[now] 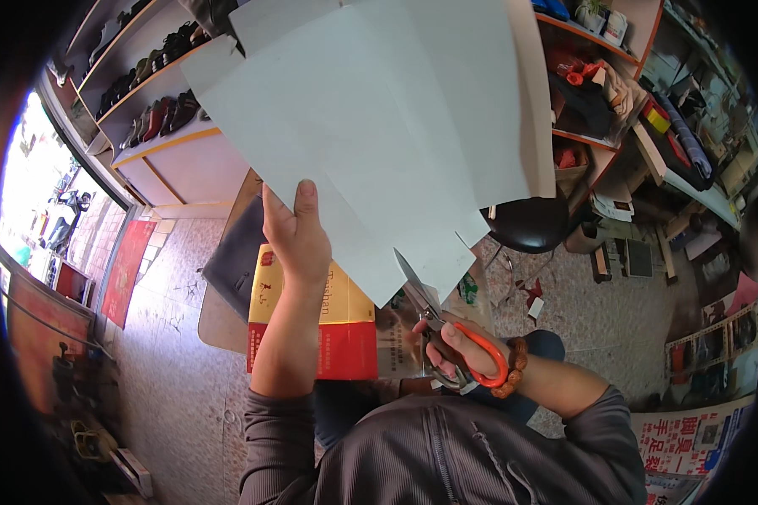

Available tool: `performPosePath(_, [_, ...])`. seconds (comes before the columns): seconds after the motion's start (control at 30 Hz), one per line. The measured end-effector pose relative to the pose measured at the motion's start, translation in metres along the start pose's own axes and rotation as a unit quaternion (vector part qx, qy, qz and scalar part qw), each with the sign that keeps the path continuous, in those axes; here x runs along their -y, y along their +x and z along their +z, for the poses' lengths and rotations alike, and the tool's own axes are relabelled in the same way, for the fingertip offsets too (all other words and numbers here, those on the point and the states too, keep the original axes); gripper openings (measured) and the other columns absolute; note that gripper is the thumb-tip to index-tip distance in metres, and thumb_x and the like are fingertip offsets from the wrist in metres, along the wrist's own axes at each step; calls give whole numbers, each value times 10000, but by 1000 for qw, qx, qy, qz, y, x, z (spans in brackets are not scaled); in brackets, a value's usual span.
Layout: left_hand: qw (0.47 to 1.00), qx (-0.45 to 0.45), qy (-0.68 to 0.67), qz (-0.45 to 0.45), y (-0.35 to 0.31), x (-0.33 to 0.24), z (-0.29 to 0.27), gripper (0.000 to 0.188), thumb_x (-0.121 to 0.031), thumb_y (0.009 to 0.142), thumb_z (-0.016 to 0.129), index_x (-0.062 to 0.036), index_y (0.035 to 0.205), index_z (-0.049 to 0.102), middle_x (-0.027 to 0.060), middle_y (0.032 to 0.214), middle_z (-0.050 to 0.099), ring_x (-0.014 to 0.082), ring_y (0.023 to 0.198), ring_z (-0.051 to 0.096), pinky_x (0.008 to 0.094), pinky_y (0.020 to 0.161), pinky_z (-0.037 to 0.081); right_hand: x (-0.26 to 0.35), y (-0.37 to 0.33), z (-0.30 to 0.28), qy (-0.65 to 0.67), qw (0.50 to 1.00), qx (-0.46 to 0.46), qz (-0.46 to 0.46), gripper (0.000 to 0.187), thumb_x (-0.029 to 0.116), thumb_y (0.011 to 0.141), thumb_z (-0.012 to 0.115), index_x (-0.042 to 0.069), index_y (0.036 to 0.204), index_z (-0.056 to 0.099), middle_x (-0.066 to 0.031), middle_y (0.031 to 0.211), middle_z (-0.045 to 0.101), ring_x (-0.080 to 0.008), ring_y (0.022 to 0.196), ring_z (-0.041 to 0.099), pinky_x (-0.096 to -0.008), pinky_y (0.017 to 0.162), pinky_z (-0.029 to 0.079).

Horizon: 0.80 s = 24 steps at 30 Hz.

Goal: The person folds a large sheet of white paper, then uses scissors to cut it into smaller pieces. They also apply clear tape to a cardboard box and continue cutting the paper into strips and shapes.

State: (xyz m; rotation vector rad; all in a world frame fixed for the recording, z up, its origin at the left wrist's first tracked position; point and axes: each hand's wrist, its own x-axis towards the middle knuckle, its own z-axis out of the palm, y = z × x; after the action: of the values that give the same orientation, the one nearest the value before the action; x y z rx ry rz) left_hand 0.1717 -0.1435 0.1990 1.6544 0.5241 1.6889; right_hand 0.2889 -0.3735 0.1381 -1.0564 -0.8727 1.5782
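My left hand (296,236) holds up a large sheet of pale grey paper (370,109) by its lower left edge, thumb and fingers pinching it. My right hand (459,345) grips scissors (434,316) with an orange handle loop. A beaded bracelet sits on that wrist. The scissor blades point up and left and bite into the paper's lower edge, where a cut strip hangs to the right.
Under my hands lies a red and yellow box (337,324) on a small table (227,311). Shelves with shoes (156,93) stand at the upper left, cluttered orange shelves (589,84) at the upper right. A black stool (526,223) stands on the tiled floor.
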Motion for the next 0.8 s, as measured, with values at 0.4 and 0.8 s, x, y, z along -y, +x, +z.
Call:
performPosePath(0.4, [963,11,-217,-160,29,23,-11,358,-141,951,473,20,1266,423,93,1168,541,179,1041,542,307,877,446,1,-33,-14,-246,968,13,-54,539,336,868,601,16,1267,430,1,816,540,-79,726,537,-218,677,456])
performPosePath(0.8, [966,-5,-222,-130,31,2,-6,339,-162,946,505,1,1239,460,87,1135,564,166,1002,563,298,839,470,26,-39,-10,-248,966,-65,14,473,372,900,582,16,1190,466,-31,808,594,-94,717,585,-226,636,480])
